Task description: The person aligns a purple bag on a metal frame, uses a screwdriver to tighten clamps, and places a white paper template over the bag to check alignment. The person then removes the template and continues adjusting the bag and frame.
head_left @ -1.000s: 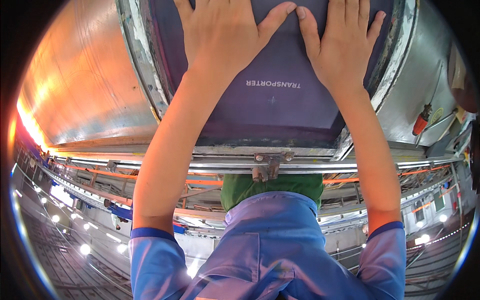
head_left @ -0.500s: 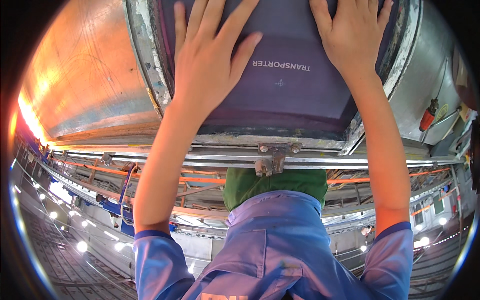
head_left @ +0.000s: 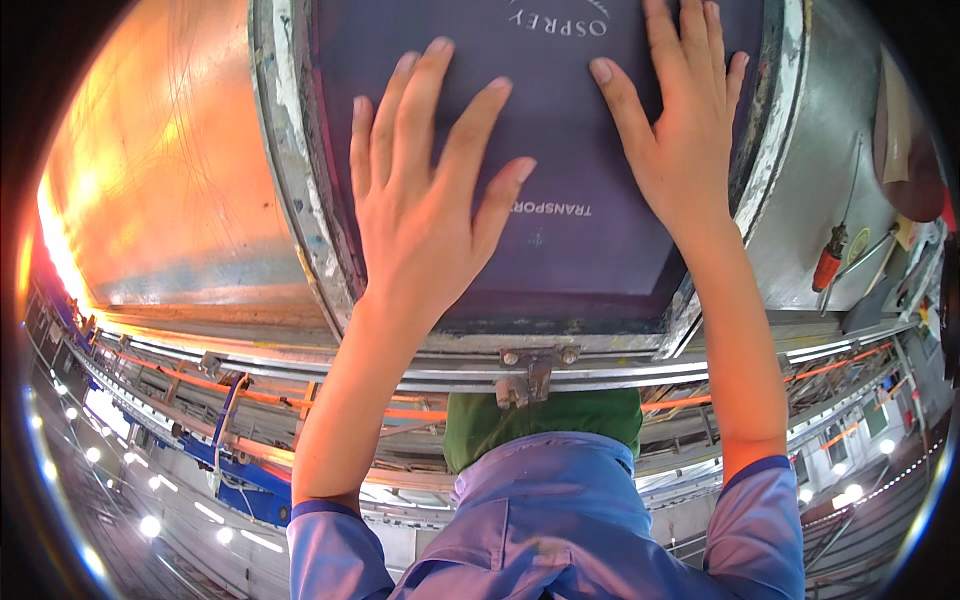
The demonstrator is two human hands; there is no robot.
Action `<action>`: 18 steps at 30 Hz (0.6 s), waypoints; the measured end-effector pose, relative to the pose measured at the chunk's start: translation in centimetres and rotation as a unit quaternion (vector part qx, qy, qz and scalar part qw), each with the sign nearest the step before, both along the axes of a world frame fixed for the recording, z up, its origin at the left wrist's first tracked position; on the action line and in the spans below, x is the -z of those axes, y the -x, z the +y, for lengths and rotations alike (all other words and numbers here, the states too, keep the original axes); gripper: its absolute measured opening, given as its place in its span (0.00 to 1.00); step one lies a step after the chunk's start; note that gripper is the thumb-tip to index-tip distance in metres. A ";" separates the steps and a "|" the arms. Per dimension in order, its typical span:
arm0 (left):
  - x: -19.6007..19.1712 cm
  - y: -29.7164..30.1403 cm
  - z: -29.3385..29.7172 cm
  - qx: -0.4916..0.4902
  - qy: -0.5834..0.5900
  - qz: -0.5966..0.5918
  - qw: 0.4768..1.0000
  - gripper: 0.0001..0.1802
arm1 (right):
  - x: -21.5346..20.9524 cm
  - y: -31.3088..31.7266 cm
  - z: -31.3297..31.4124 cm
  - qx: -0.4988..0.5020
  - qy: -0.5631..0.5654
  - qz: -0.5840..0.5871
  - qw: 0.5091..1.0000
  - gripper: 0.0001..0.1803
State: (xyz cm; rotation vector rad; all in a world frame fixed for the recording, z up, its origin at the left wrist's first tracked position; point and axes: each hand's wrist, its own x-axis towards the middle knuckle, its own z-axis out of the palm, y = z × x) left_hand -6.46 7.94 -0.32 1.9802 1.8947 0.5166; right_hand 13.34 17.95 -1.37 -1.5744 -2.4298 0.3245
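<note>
A dark purple panel (head_left: 590, 260) with white printed lettering lies inside a metal frame (head_left: 290, 110) blotched with white and dark paint; it looks like a printing screen. My left hand (head_left: 415, 205) is spread on the panel's left part, palm down, its thumb by the small lettering and hiding part of it. Farther up on the right, my right hand (head_left: 680, 130) rests palm down, fingers stretched upward and thumb out to the left. Neither hand holds anything. Larger white lettering (head_left: 565, 20) shows between the hands at the far edge of view.
Bare sheet metal (head_left: 190, 180) flanks the frame on the left, shining orange. A red-handled screwdriver (head_left: 830, 258) and other tools lie at right. A metal bracket (head_left: 530, 370) sits on the rail at the near edge, close to my body. Orange-striped rails run behind.
The view has shifted, so the frame sits lower and more of its far lettering shows. My left hand now covers one end of the small lettering. Both hands stay spread on the panel.
</note>
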 end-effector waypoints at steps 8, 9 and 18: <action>0.7 -1.0 3.9 0.045 0.050 0.096 0.993 0.30 | 0.3 -1.1 -1.5 -0.087 0.046 -0.028 0.995 0.34; 1.1 -1.0 3.9 0.049 0.060 0.106 0.991 0.30 | 0.5 -1.2 -1.8 -0.087 0.056 -0.053 0.993 0.34; 1.3 -0.8 3.8 0.075 0.087 0.142 0.983 0.27 | 0.6 -1.6 -1.5 -0.095 0.095 -0.012 0.991 0.40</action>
